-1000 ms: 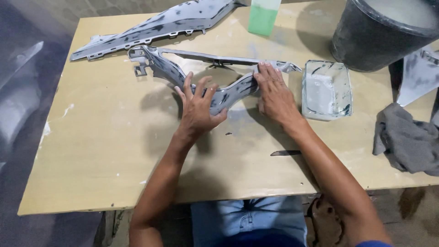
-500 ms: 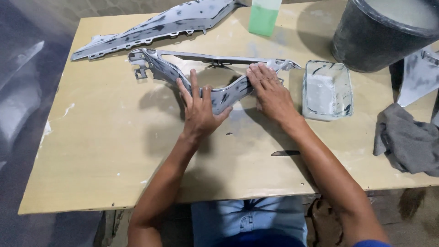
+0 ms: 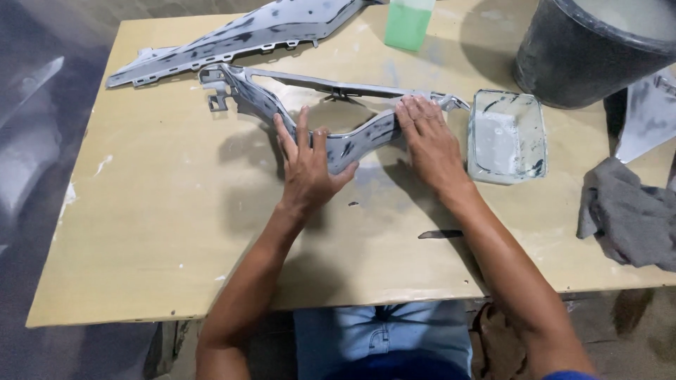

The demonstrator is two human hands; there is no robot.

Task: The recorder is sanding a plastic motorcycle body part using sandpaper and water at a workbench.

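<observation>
On the tan worktable (image 3: pixel 141 232), both the left hand (image 3: pixel 308 169) and right hand (image 3: pixel 431 144) press flat, fingers spread, on the grey primer-spotted plastic trim frame (image 3: pixel 282 105) at table centre, its surface looking only partly smoothed.

Grey panel (image 3: pixel 338 141) mottled with black patches, pale yellow counter (image 3: pixel 162 211), green bottle (image 3: pixel 408 24) far, grey cloth (image 3: pixel 627 214) right

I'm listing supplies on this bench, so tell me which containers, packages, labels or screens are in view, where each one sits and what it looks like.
Green translucent bottle: far table edge, boxy, top cut off by the frame.
Clear rectangular tub: right of the right hand, smeared grey-white inside.
Dark round bucket: far right corner, grey-coated.
No labels, signs or screens visible.
</observation>
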